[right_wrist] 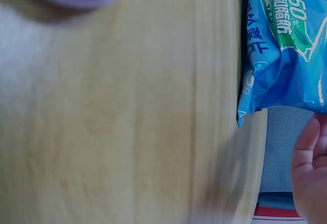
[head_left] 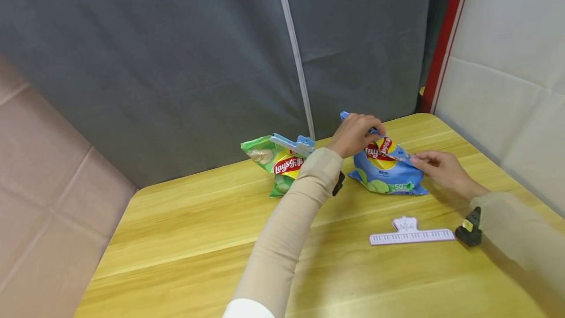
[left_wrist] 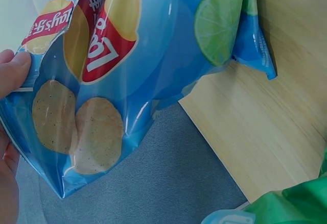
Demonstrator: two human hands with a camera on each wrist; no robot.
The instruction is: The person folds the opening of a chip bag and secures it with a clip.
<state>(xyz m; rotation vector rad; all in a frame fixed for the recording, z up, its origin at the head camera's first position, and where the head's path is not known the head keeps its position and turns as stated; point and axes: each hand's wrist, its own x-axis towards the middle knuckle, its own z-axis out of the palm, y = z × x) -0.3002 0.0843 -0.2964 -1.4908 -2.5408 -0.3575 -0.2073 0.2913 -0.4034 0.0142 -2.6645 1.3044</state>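
Observation:
A blue chip bag [head_left: 383, 173] stands at the back right of the table, its top edge folded over toward the front. My left hand [head_left: 356, 134] pinches the upper left part of that edge. In the left wrist view, the thumb [left_wrist: 19, 71] presses on the folded flap. On the bag's right side, my right hand [head_left: 443, 171] pinches the other end of the fold. In the right wrist view, only part of the right hand [right_wrist: 311, 168] shows, at the bag's edge. A lilac clip with a piano-key pattern [head_left: 410, 236] lies on the table in front of the bag.
A green chip bag [head_left: 278, 173] with a blue clip [head_left: 293, 145] across its top stands left of the blue bag, partly behind my left forearm. The wooden table [head_left: 185, 239] meets a grey curtain [head_left: 198, 87] at the back and a white wall [head_left: 507, 72] at the right.

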